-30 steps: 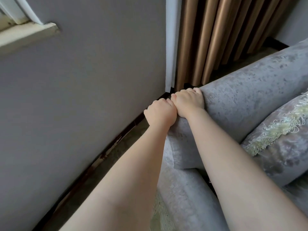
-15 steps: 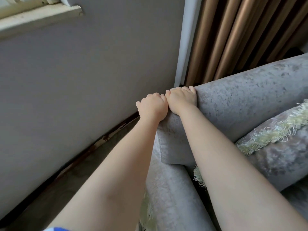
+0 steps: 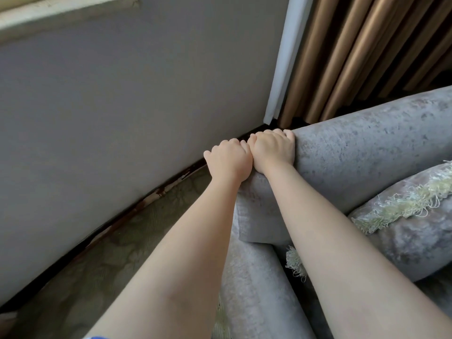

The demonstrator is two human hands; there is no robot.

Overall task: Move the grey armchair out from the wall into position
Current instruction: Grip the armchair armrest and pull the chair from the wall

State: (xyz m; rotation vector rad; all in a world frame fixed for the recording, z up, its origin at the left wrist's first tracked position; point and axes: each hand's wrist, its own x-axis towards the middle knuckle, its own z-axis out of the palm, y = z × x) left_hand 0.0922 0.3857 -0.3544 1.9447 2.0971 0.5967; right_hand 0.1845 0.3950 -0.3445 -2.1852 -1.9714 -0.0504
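Currently, both grips are set on the top rear corner of the grey armchair, side by side and touching each other.

1. Left grip: clenched over the corner end of the backrest, fingers curled down the outer side. Fingertips not visible.
2. Right grip: clenched over the backrest top edge just beside the left, fingers hooked over the rear face.
3. Arms: both extended fwd, approx. straight. Judged reason: a high hold on the back corner gives leverage to drag or pivot the frame, and the paired hands put the pull at one point.

Armchair position: rear corner sits near the room corner. The grey wall runs along its left side, and a strip of patterned carpet is visible between the two, so chair and wall are apart here. The gold-brown curtain hangs behind the backrest; contact w/ it cannot be told. A fringed cushion rests on the seat against the backrest.

Status (judgement): move in progress; final position not confirmed.

Caution: the dark skirting board shows scuffs. Keep the chair's corner off it when swinging. The cushion is loose and may slide if the chair tilts.
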